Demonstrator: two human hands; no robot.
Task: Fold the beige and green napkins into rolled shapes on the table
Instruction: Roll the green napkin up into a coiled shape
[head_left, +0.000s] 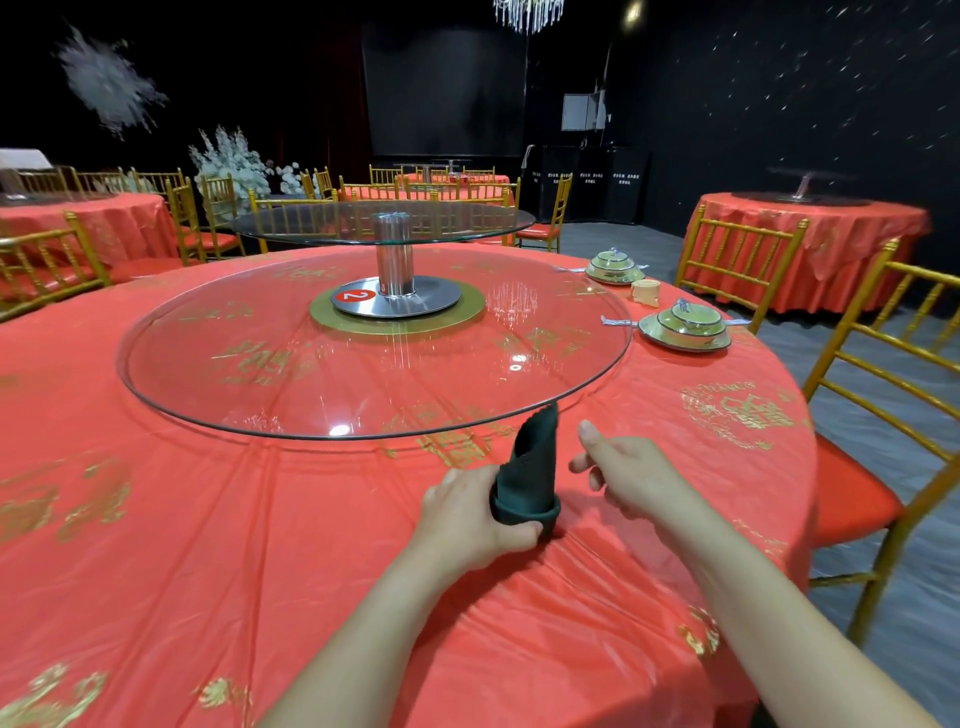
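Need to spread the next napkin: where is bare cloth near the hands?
Bare tablecloth lies left of the left hand, between the glass turntable and the near edge; a smaller patch right of the right hand. Crowded: far right, by the plates.

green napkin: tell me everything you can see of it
The green napkin is dark green textured cloth, rolled into an upright cone with a folded cuff round its base and a zigzag-edged tip pointing up, just in front of the rim of the glass turntable. It stands on the red tablecloth. The left hand grips its base from the left; the right hand is beside it, not touching.
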